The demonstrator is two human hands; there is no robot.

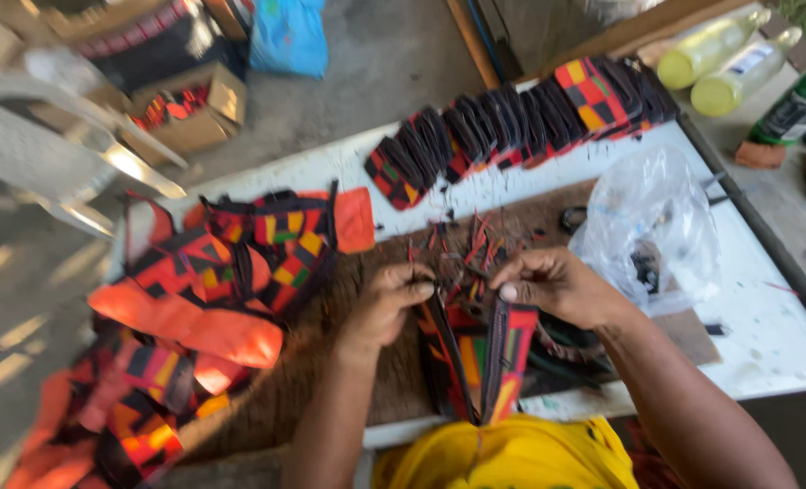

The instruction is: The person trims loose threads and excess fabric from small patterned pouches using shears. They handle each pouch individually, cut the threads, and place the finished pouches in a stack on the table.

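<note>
Patterned pouch (pixel 502 362) — woven cloth, matt, with a dark zipper edge. Desk (pixel 774 344) — smooth white plastic. Mat (pixel 348 362) — rough brown fibre. Bag (pixel 647 217) at the right edge — clear glossy plastic film.

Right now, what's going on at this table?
A person's left hand and right hand both pinch a strip of bright patterned fabric with a dark zipper over a brown mat. A pile of similar sewn pieces lies to the left, and a row of finished pouches lines the table's far edge.
</note>
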